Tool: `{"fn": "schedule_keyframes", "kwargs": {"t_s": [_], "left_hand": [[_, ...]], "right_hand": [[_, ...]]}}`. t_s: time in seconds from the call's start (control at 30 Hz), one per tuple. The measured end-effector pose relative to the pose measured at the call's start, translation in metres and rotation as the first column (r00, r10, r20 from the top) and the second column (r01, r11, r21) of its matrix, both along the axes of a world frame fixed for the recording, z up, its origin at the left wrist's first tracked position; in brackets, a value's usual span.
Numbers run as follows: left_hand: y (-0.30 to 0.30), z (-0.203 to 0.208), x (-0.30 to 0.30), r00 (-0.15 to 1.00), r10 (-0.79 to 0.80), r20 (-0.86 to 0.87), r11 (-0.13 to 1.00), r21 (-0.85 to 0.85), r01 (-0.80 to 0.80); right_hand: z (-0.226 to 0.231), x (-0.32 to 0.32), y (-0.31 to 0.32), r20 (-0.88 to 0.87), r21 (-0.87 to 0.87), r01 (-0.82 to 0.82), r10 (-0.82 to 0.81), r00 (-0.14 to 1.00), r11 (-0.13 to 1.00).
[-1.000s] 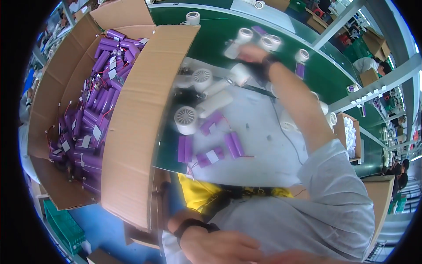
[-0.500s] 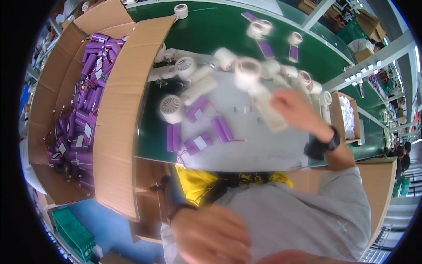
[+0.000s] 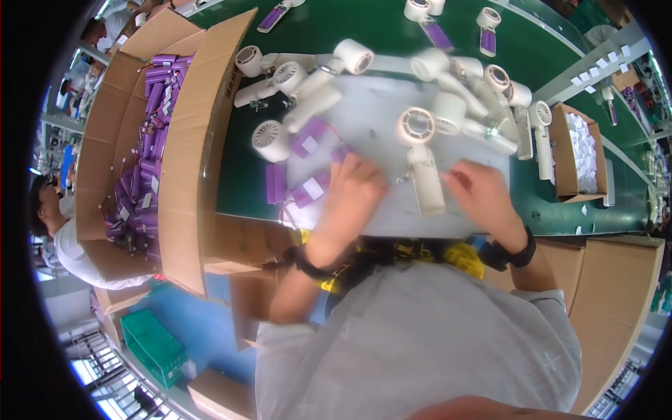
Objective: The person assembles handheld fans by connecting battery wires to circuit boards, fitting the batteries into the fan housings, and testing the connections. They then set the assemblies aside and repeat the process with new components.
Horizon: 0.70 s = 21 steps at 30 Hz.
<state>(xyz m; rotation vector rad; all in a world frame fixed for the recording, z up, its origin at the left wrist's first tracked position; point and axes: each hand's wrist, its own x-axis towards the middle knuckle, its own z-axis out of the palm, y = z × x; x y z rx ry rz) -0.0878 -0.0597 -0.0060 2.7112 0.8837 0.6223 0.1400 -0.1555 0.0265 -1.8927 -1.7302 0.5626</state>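
Observation:
A white handheld-fan housing [image 3: 425, 183] lies on the grey work mat [image 3: 392, 217], its round head away from me and its handle hollow open. Over a purple battery pack [image 3: 341, 152] is my left hand [image 3: 355, 189], its fingers curled down on the pack and hiding most of it. My right hand [image 3: 479, 190] is just right of the housing's handle, thumb and forefinger slightly apart with nothing visible between them. More purple packs, one upper [image 3: 308, 137], one lower [image 3: 310, 190] and one at the left [image 3: 276, 183], lie beside my left hand.
Several white fan bodies [image 3: 458, 115] are heaped along the mat's back and right. A tall cardboard box [image 3: 192, 140] full of purple battery packs [image 3: 148, 154] stands at the left. At the right is a carton [image 3: 591, 187] of white pieces. Another person [image 3: 91, 245] is at far left.
My left hand has risen from near my body to the battery packs on the mat. My right hand has moved off the fan housing to its right side. The view has shifted.

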Motion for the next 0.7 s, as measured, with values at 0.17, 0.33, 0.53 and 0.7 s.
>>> {"fn": "schedule_keyframes", "kwargs": {"t_s": [0.17, 0.33, 0.53, 0.7], "left_hand": [[-0.004, 0.03, -0.014, 0.809, 0.482, 0.337, 0.784, -0.578, -0.226], [-0.037, 0.058, 0.014, 0.597, 0.382, 0.706, 0.716, -0.634, 0.292], [-0.027, 0.039, 0.034, 0.704, 0.125, 0.7, 0.888, -0.395, 0.236], [-0.014, 0.003, 0.031, 0.926, 0.194, 0.325, 0.946, -0.311, -0.089]], "right_hand": [[0.02, -0.007, -0.007, -0.171, 0.279, 0.072, -0.024, 0.985, 0.958], [0.021, -0.033, 0.01, -0.165, 0.584, -0.02, 0.142, 0.976, 0.812], [0.008, -0.001, -0.008, -0.307, 0.263, -0.277, 0.352, 0.884, 0.924], [-0.005, 0.014, -0.003, -0.323, 0.058, -0.079, 0.094, 0.942, 0.995]]}}
